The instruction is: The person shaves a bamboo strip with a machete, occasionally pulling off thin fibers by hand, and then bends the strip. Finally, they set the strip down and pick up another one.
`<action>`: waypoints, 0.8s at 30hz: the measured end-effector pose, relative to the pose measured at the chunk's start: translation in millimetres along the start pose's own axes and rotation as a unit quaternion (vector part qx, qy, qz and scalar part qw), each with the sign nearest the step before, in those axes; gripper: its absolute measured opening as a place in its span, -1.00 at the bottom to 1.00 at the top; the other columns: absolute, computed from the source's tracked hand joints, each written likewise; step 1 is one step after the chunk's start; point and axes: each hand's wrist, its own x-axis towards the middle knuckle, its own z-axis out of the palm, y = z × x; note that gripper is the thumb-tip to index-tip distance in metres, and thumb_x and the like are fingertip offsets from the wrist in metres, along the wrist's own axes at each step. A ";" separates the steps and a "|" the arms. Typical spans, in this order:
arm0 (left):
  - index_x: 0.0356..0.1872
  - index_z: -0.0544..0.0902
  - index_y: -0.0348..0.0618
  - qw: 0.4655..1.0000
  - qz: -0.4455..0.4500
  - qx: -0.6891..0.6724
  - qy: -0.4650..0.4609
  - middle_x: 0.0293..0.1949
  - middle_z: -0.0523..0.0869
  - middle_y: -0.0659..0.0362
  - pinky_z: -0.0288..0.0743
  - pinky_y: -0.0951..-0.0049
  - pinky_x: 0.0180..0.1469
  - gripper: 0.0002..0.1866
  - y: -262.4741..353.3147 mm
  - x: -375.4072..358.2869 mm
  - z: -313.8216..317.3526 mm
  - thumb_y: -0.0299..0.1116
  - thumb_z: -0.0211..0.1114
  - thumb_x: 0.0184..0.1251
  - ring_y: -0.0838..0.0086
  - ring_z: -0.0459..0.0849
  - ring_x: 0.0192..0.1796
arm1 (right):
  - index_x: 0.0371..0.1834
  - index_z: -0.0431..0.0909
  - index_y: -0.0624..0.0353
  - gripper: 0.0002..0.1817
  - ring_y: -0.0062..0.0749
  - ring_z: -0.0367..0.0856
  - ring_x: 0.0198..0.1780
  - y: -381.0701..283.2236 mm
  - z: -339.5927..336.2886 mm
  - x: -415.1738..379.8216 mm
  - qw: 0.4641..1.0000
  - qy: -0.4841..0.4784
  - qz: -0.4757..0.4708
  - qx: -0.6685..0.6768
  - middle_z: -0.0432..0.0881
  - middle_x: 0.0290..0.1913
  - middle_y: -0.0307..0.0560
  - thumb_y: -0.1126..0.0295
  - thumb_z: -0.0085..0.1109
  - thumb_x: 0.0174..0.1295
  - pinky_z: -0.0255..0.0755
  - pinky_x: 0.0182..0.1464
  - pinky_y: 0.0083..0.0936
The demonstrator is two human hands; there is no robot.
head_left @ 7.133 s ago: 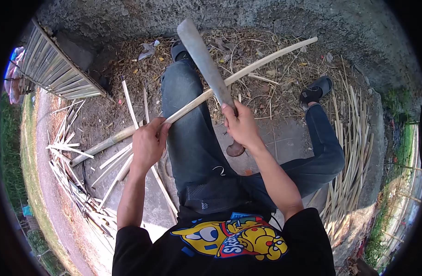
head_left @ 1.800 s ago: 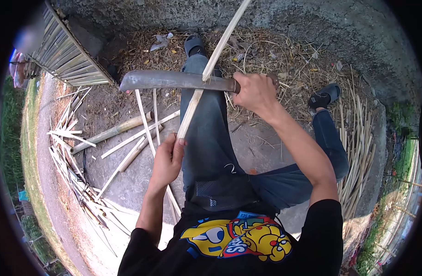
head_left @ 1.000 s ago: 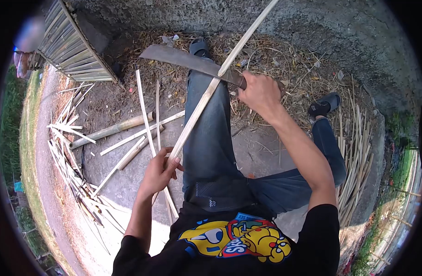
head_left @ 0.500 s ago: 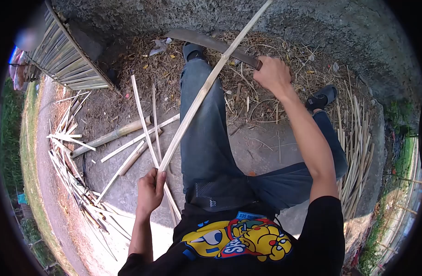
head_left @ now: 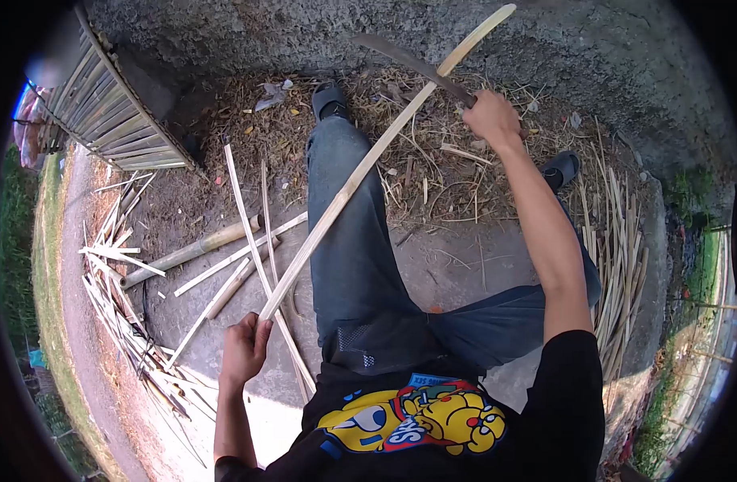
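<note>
My left hand (head_left: 244, 345) is closed around the near end of a long bamboo strip (head_left: 344, 195). The strip slants up to the right across my thigh, and its pale far end reaches toward the wall. In my right hand (head_left: 494, 118) is the handle of a machete (head_left: 408, 63), fingers wrapped round it. Its dark, curved blade points to the upper left and crosses the strip near the far end.
Loose bamboo strips (head_left: 115, 265) lie heaped on the left, another bundle (head_left: 613, 265) on the right. A bamboo pole (head_left: 191, 252) rests on the ground by my leg. A slatted bamboo panel (head_left: 119, 104) stands at the upper left, near the rough wall (head_left: 304, 36). Shavings and dry leaves cover the ground ahead.
My right hand and the machete have moved up and slightly right, farther along the strip. My left hand has shifted down and left with the strip's near end.
</note>
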 end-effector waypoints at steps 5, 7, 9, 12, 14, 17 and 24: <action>-0.57 0.38 -0.25 0.999 0.020 0.029 -0.023 -0.74 0.24 0.16 0.06 0.31 -0.57 -0.54 22.1 30.5 -6.8 -0.25 0.26 0.55 0.56 0.14 -0.60 | -0.25 0.69 0.19 -0.78 0.19 0.77 -0.25 -36.8 9.1 -56.6 0.997 -0.005 -0.059 0.051 0.75 -0.37 0.20 0.29 0.18 0.17 0.65 -0.09 0.05; -0.57 0.36 -0.25 1.000 0.012 0.015 -0.019 -0.73 0.22 0.18 0.05 0.30 -0.57 -0.53 16.7 36.0 -2.3 -0.24 0.26 0.55 0.57 0.12 -0.60 | -0.29 0.66 0.15 -0.80 0.23 0.75 -0.27 -67.3 5.6 -96.0 0.991 -0.042 -0.117 0.045 0.73 -0.41 0.22 0.28 0.21 0.13 0.63 -0.10 0.10; -0.57 0.37 -0.25 0.999 0.020 0.043 -0.022 -0.73 0.23 0.19 0.06 0.32 -0.57 -0.54 -2.8 33.2 -21.4 -0.24 0.26 0.55 0.58 0.14 -0.60 | -0.30 0.66 0.11 -0.80 0.25 0.74 -0.29 -62.0 3.7 -105.5 0.988 -0.054 -0.143 0.034 0.71 -0.44 0.23 0.26 0.23 0.08 0.61 -0.11 0.15; -0.57 0.40 -0.26 1.000 0.018 0.018 -0.009 -0.70 0.27 0.25 0.08 0.37 -0.55 -0.55 -81.5 0.9 -60.5 -0.23 0.27 0.53 0.60 0.19 -0.57 | -0.27 0.71 0.18 -0.76 0.11 0.78 -0.29 39.2 -18.6 -31.8 0.995 -0.012 0.077 0.062 0.75 -0.42 0.12 0.24 0.23 0.18 0.63 -0.12 -0.02; -0.57 0.40 -0.25 1.000 0.000 0.004 -0.010 -0.70 0.30 0.25 0.09 0.39 -0.53 -0.55 -94.6 -22.7 -76.9 -0.22 0.26 0.53 0.60 0.21 -0.56 | -0.16 0.75 0.29 -0.62 0.01 0.79 -0.10 129.8 -26.1 12.2 0.966 0.055 0.249 0.031 0.78 -0.18 0.23 0.16 0.24 0.23 0.60 -0.01 -0.10; -0.56 0.39 -0.24 1.000 -0.013 -0.012 0.008 -0.68 0.32 0.26 0.11 0.40 -0.52 -0.54 -110.8 -18.5 -78.5 -0.20 0.25 0.53 0.60 0.23 -0.53 | -0.32 0.69 0.33 -0.70 -0.13 0.73 -0.45 204.8 -31.3 23.4 0.932 0.095 0.311 0.163 0.75 -0.34 0.11 0.25 0.20 0.20 0.54 -0.39 -0.22; -0.60 0.31 -0.22 0.999 -0.008 0.029 0.016 -0.67 0.19 0.22 0.06 0.33 -0.51 -0.47 -104.7 15.1 -63.1 -0.13 0.29 0.51 0.56 0.16 -0.53 | -0.45 0.51 0.14 -0.78 -0.57 0.41 -0.69 137.0 -34.3 -47.1 0.843 0.094 0.200 0.491 0.45 -0.62 -0.30 0.32 0.32 0.24 0.30 -0.63 -0.46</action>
